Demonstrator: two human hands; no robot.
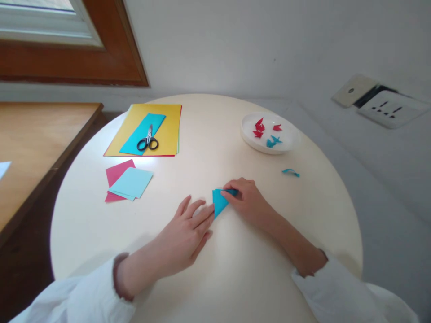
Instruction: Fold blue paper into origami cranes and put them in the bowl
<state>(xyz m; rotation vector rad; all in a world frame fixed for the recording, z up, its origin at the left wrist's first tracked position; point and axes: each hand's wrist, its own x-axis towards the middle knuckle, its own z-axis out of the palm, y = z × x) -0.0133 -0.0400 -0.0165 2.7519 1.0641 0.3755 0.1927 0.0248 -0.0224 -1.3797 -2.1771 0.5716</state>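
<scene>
A small piece of blue paper lies near the middle of the worktop, about midway between its left and right edges. It is bright blue and folded into a tapering, roughly triangular shape: a straight upper side, a straight left side, and a slanting side running down to 1 point toward the near edge. Layers show at its upper left corner.

The right hand pinches its upper right part between thumb and fingers. The left hand is spread, its fingers loosely apart and gripping nothing, with fingertips touching the paper's left side.

Toward the right edge lies a curled blue strip; beyond it, a white dish holds small red pieces and blue pieces. Near the left edge, pale blue squares overlap pink squares. Toward the far left edge, black-handled scissors rest on a long blue piece atop yellow paper.
</scene>
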